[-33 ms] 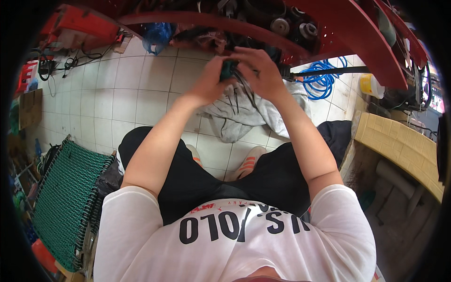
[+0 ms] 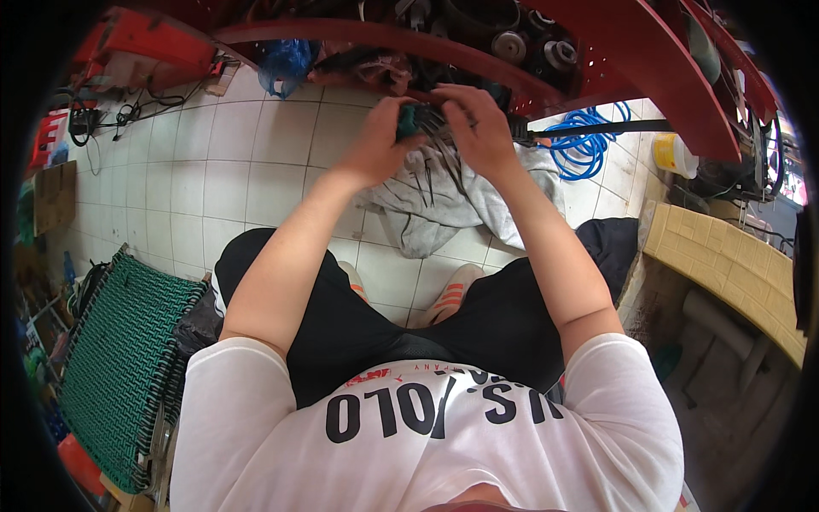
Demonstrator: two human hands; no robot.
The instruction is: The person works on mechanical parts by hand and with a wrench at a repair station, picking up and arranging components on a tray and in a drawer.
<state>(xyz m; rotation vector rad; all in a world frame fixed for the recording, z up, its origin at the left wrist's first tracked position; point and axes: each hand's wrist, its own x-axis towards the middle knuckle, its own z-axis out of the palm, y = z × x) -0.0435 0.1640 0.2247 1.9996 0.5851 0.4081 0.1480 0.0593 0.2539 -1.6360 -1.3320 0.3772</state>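
My left hand (image 2: 375, 145) is closed around a small dark green part (image 2: 408, 122), held up in front of the red machine frame (image 2: 631, 68). My right hand (image 2: 482, 128) touches the same part from the right, its fingers pinching at a bundle of thin dark wires (image 2: 437, 162) that hangs down from it. Below the hands a grey cloth (image 2: 478, 209) lies crumpled on the white tiled floor (image 2: 213, 179). I sit with my knees apart, and my sandalled feet (image 2: 452, 290) show between them.
Dark engine parts (image 2: 512, 43) fill the red frame. A coiled blue hose (image 2: 589, 141) and a yellow container (image 2: 674, 154) lie at the right, with a tan padded block (image 2: 725, 264) nearer. A green woven cot (image 2: 119, 367) stands at lower left; a blue bag (image 2: 286, 60) lies at the back.
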